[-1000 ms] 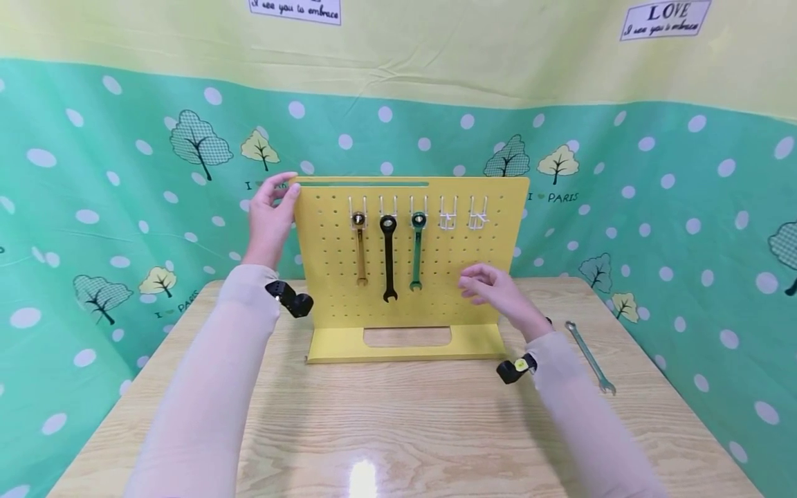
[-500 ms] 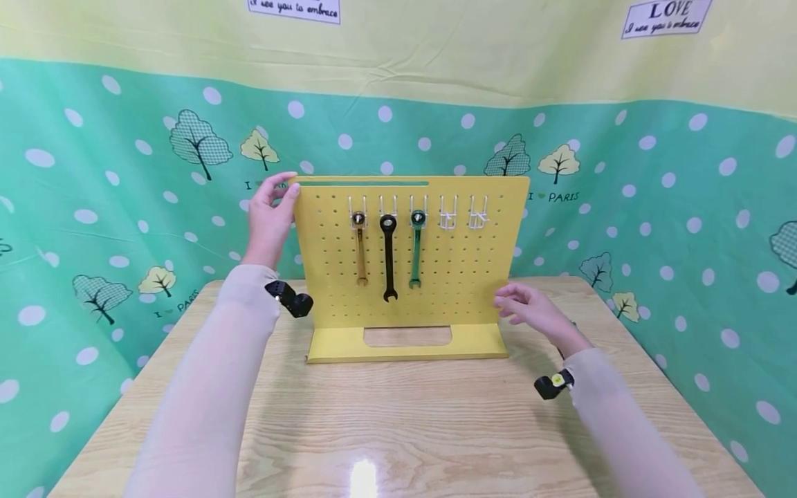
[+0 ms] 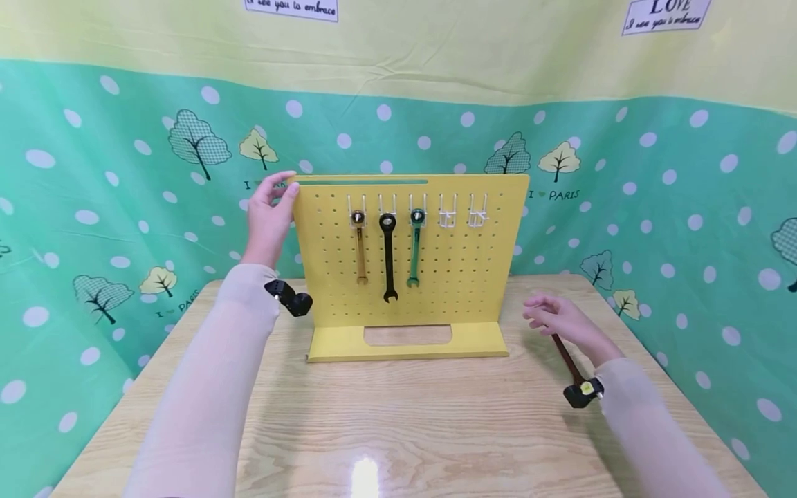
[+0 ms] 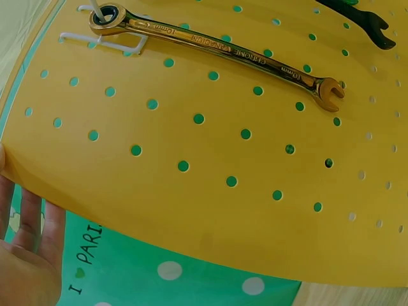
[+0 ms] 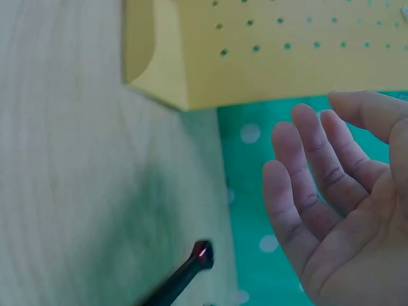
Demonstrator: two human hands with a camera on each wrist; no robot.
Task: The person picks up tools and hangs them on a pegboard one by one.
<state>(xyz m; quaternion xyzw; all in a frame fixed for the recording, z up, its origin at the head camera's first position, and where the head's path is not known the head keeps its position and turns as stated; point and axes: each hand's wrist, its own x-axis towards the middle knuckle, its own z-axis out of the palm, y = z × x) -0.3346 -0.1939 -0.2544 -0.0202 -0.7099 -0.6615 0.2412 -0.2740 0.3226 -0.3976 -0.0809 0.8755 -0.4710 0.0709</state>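
My left hand (image 3: 269,218) pinches the top left corner of a yellow pegboard (image 3: 461,304) that stands upright on its base. Three ratcheting wrenches hang from white hooks on it: a gold wrench (image 3: 361,252), a black wrench (image 3: 389,263) and a green wrench (image 3: 416,252). In the left wrist view the gold wrench (image 4: 223,48) shows a 10mm mark. Right of the board, my right hand (image 3: 566,324) hovers with relaxed fingers and nothing in its palm. Below it a dark reddish-brown wrench (image 3: 568,360) lies on the table, partly hidden by the hand and wrist camera.
Two more white hooks (image 3: 447,213) on the board's right side bear nothing. The wooden table (image 3: 398,422) is enclosed by a green and yellow patterned cloth (image 3: 685,207) at the back and sides.
My right hand has moved right and down, from in front of the board to beside it. The reddish-brown wrench has come into view; a silvery wrench at the right is now hidden. My left hand stays put.
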